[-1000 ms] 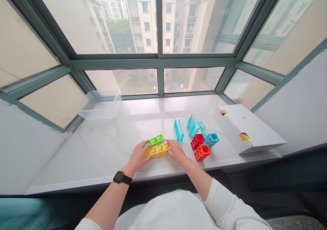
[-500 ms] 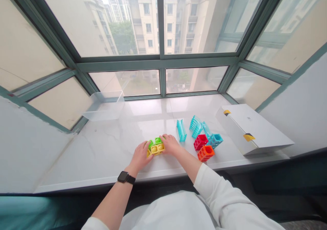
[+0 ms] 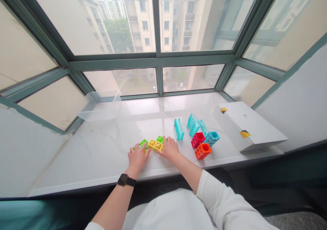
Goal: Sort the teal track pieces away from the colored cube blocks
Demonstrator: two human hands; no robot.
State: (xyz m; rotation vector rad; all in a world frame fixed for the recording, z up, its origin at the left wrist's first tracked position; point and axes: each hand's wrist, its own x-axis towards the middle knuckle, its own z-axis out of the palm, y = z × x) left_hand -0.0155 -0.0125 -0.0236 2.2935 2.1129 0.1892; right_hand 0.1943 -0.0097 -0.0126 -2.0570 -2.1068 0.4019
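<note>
Forward, left hand [image 3: 138, 157] on green block [image 3: 143, 143]; right hand [image 3: 170, 149] on yellow [image 3: 155, 145]; fingers' grip unclear

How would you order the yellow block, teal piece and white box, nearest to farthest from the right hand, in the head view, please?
From the right hand:
1. Yellow block, touching, to its left.
2. Teal piece, ahead.
3. White box, far right.

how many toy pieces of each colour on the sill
yellow block: 1
green block: 1
red block: 1
orange block: 1
cyan block: 1
cyan ridged piece: 3
total: 8
</note>
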